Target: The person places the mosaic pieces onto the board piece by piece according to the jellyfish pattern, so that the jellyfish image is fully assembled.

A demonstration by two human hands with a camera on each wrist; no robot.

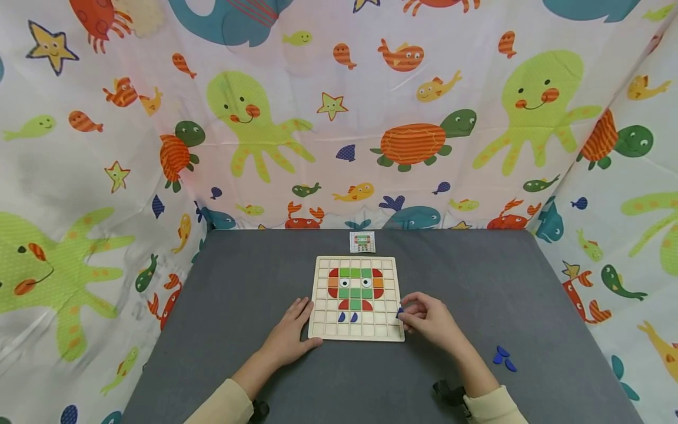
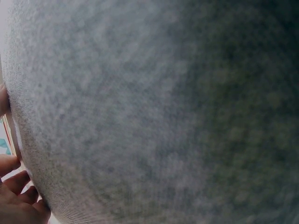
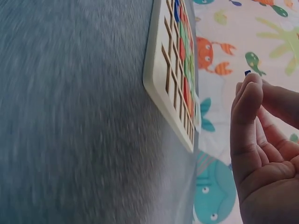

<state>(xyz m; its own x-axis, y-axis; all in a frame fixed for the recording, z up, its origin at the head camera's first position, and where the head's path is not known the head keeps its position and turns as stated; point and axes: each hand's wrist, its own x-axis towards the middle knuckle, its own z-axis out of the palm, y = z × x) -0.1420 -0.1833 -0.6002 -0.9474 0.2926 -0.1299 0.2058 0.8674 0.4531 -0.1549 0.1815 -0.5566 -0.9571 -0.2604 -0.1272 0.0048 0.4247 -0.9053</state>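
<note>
A wooden grid board lies on the grey table, filled partly with red, green and orange pieces and two round eye pieces. Below these, two small blue pieces sit in the grid. My left hand rests at the board's left edge, fingers extended and thumb at its lower corner. Over the right edge, my right hand pinches a blue piece between thumb and fingertips; in the right wrist view only a dark blue corner of it pokes out above the fingertips.
A small picture card with a similar figure lies behind the board. Several loose blue pieces are on the table at the right. A curtain printed with sea animals surrounds the table's back and sides.
</note>
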